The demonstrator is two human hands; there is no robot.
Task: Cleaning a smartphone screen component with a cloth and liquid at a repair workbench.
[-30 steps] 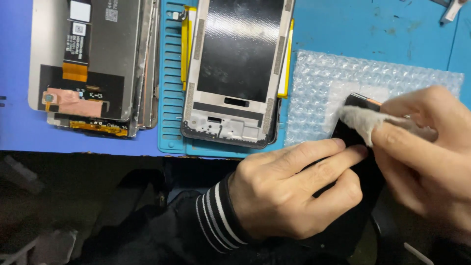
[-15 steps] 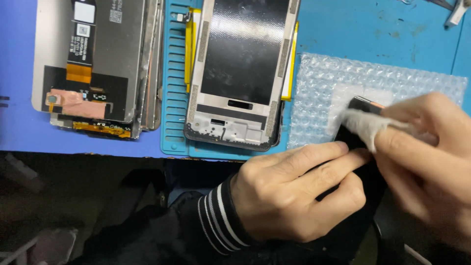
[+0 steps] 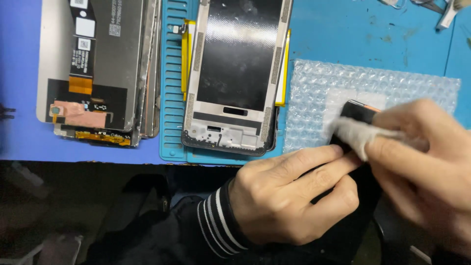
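Your left hand [image 3: 289, 196] grips the near part of a black phone panel [image 3: 360, 115], fingers curled over its edge, thumb beneath. Your right hand [image 3: 422, 167] pinches a small white cloth [image 3: 360, 135] and presses it onto the panel's far end, just beyond your left fingertips. The panel lies between both hands, its far corner over a sheet of bubble wrap [image 3: 333, 88] that spreads beyond your right hand on the blue mat [image 3: 353, 34]. Beyond your left hand, a phone frame [image 3: 238, 78] with a dark inner face rests on a teal ribbed tray [image 3: 170, 98]. Farther to the left of that hand, well apart, lies a stack of display assemblies [image 3: 98, 68] with an orange flex cable, backs up.
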